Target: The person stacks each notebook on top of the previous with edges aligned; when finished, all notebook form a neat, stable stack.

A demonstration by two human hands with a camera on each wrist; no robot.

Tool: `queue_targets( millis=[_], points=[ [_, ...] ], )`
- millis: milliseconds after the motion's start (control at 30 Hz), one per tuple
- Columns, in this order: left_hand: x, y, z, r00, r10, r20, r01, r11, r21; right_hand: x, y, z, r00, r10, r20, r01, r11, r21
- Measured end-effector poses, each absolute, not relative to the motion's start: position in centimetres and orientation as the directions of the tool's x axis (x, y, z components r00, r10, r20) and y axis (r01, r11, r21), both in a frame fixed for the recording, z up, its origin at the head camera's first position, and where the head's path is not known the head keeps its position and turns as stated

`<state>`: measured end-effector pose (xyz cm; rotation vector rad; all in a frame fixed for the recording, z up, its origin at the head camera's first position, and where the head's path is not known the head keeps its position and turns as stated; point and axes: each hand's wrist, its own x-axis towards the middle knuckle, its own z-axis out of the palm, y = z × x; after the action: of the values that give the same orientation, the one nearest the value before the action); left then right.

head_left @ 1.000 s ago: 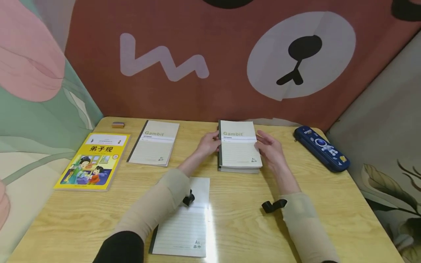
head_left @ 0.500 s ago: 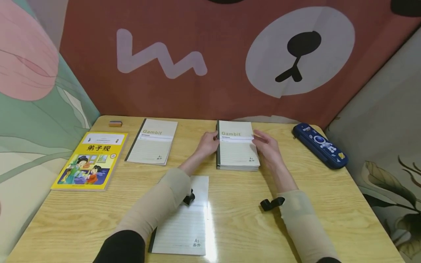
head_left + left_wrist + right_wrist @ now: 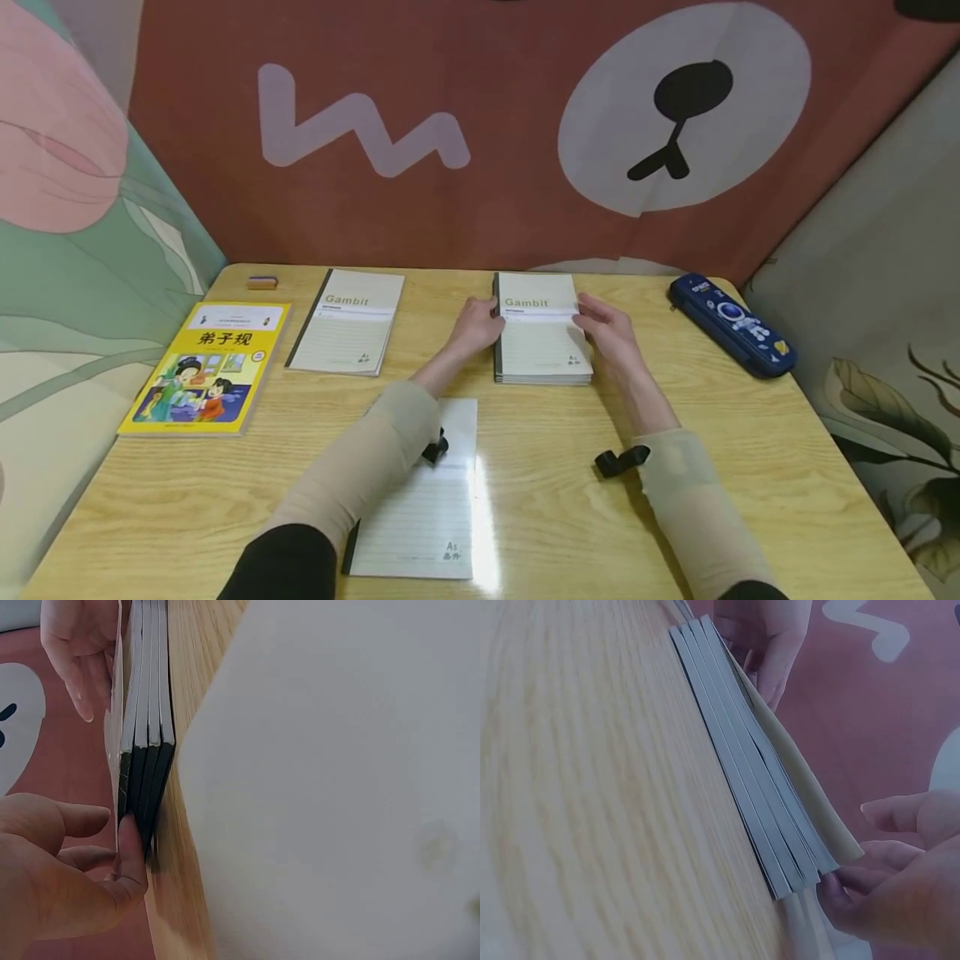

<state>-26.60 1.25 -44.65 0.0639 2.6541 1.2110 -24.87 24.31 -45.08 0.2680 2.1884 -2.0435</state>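
A stack of several Gambit notebooks (image 3: 543, 346) lies near the table's back edge, dark spines to the left. My left hand (image 3: 475, 327) touches the spine side. In the left wrist view, one fingertip of the left hand (image 3: 67, 877) presses against the dark spines. At the opposite long side, my right hand (image 3: 611, 333) touches the page edges, its fingers loosely extended. The right wrist view shows the right hand (image 3: 907, 877) at one corner of the notebooks (image 3: 750, 772), where the top cover lifts slightly from the pages.
Another Gambit notebook (image 3: 348, 325) lies left of the stack. A notebook (image 3: 420, 517) at the front is partly under my left forearm. A yellow picture book (image 3: 206, 367) and an eraser-like block (image 3: 262, 283) are at left. A blue pencil case (image 3: 731, 325) lies at right.
The top notebook, which sat slightly askew, now lines up more closely with those below. Both hands stay at the stack's sides. The head view has shifted a little.
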Motion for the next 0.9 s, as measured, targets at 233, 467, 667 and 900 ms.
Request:
queue_targets(
  millis=[233, 467, 667, 900],
  points=[
    [-26.77, 1.32, -44.72, -0.972, 0.141, -0.19, -0.046, 0.673, 0.738, -24.92, 24.3, -44.92, -0.973, 0.034, -0.228, 0.23, 0.136, -0.964],
    [-26.74, 1.41, -44.56, -0.97, 0.129, -0.204, -0.065, 0.674, 0.736, -25.03, 24.36, -45.01, -0.974, 0.02, -0.227, 0.228, 0.147, -0.963],
    [-26.47, 1.34, -44.18, -0.971, 0.14, -0.194, -0.054, 0.662, 0.748, -24.98, 24.38, -44.99, -0.973, 0.006, -0.232, 0.23, 0.155, -0.961],
    [-26.35, 1.27, -44.12, -0.974, 0.151, -0.172, -0.033, 0.649, 0.76, -24.91, 24.53, -44.89, -0.966, 0.022, -0.259, 0.259, 0.166, -0.951]
  ],
)
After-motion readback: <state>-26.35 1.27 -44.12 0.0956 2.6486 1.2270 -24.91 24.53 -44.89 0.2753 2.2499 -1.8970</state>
